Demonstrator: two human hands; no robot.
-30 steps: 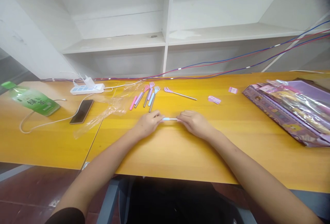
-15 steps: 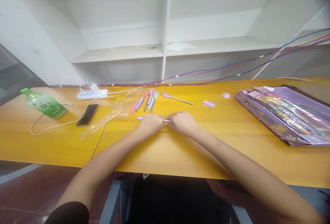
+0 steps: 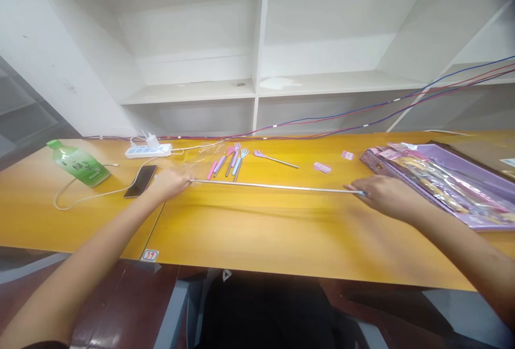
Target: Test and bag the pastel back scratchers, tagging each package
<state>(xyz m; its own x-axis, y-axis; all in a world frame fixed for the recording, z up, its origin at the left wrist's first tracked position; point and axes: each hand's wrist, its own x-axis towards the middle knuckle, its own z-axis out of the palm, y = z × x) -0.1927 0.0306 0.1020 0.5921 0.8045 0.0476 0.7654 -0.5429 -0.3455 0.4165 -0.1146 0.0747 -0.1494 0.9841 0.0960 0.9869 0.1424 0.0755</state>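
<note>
A thin telescopic back scratcher [image 3: 273, 186] is drawn out long and level above the table. My left hand [image 3: 172, 183] is closed round one end of it. My right hand [image 3: 380, 194] grips the opposite end, where a bit of light blue shows at the fingers; the rest of that end is hidden. Beyond the rod lie several short back scratchers with pink, purple and blue claw heads [image 3: 244, 153] and grips. A lone purple-headed back scratcher [image 3: 277, 161] rests to their right.
Clear plastic wrap [image 3: 189, 162] and a phone [image 3: 140, 181] lie near my left hand. Further left are a white power strip [image 3: 148, 150] and a green bottle [image 3: 78, 162]. Small pink cards [image 3: 322, 168] lie back right. A purple box [image 3: 438, 148] with packaged items stands beside my right hand.
My hands have moved far apart, left and right, and the rod between them has become much longer. My right hand has come close to the purple box.
</note>
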